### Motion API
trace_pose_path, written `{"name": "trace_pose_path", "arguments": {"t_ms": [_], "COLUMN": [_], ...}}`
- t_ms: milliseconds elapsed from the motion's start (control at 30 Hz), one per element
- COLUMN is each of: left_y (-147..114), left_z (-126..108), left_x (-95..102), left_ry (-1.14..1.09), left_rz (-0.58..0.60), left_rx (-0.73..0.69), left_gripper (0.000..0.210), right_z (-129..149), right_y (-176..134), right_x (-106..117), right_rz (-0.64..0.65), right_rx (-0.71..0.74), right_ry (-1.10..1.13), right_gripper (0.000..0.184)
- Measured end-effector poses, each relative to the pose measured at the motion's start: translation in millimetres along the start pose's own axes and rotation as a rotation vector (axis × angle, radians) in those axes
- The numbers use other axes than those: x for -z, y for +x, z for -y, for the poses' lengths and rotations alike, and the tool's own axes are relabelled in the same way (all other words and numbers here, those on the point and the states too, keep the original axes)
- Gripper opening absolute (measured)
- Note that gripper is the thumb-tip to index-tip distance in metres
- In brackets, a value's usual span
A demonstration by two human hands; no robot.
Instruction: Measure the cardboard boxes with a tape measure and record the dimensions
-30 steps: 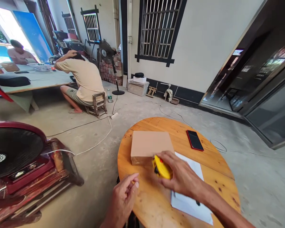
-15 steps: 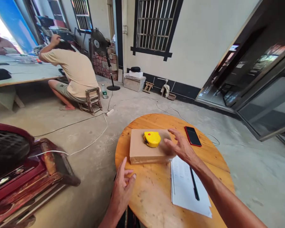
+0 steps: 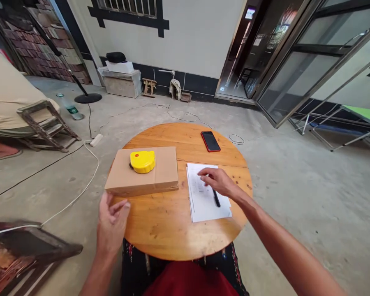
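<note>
On the round wooden table [image 3: 160, 230] lies a flat cardboard box [image 3: 163, 168], with a yellow tape measure [image 3: 142, 162] on top of it. My left hand [image 3: 112, 220] is at the box's near left corner, fingers apart and nothing in them; whether it touches the box I cannot tell. Over a stack of white printed paper [image 3: 200, 207] is my right hand [image 3: 218, 181], its fingers loosely bent and apart, holding nothing visible. A black pen [image 3: 216, 199] lies on the paper, its upper end partly hidden by that hand.
A red-cased phone [image 3: 210, 141] lies towards the table's far side. Another person [image 3: 12, 90] sits on a small wooden chair [image 3: 47, 123] at the left. Cables [image 3: 86, 185] run over the floor. A glass door [image 3: 308, 61] stands open at the right.
My right hand has moved from the box's right edge to above the paper and pen. The view has swung right and down. My left hand stays near the box's front left.
</note>
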State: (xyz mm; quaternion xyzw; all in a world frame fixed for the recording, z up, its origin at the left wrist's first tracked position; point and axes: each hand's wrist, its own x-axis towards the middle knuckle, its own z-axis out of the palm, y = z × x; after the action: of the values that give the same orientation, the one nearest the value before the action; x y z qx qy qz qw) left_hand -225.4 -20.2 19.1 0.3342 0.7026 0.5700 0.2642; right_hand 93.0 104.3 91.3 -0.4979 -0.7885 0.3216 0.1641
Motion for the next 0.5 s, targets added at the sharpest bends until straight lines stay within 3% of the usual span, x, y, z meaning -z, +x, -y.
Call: {"name": "trace_pose_path", "arguments": {"t_ms": [100, 200, 333, 433, 500], "left_y": [-39.5, -81.7, -115.7, -124.6, -127.1], "left_z": [9.6, 13.2, 5.6, -4.8, -10.7], "left_x": [-3.6, -24.1, -62.2, -82.7, -90.7], "left_ry": [0.091, 0.190, 0.285, 0.321, 0.332], "left_rz": [-0.059, 0.127, 0.473, 0.582, 0.601], "left_rx": [-0.051, -0.244, -0.491, -0.566, -0.596], "left_gripper": [0.077, 0.045, 0.025, 0.025, 0.024], "right_z": [-43.6, -66.3, -72.1, -75.9, -80.4], "right_y": [-33.4, -54.7, -56.4, -52.1, -52.2], "right_x": [12.9, 10.0, 3.5, 7.3, 13.3], "right_rz": [0.044, 0.186, 0.258, 0.269, 0.192], "right_rx": [-0.011, 0.155, 0.383, 0.539, 0.516], "right_ry": [-0.520, -0.789, -0.834, -0.823, -0.701], "right_gripper": [0.033, 0.043, 0.023, 0.019, 0.016]}}
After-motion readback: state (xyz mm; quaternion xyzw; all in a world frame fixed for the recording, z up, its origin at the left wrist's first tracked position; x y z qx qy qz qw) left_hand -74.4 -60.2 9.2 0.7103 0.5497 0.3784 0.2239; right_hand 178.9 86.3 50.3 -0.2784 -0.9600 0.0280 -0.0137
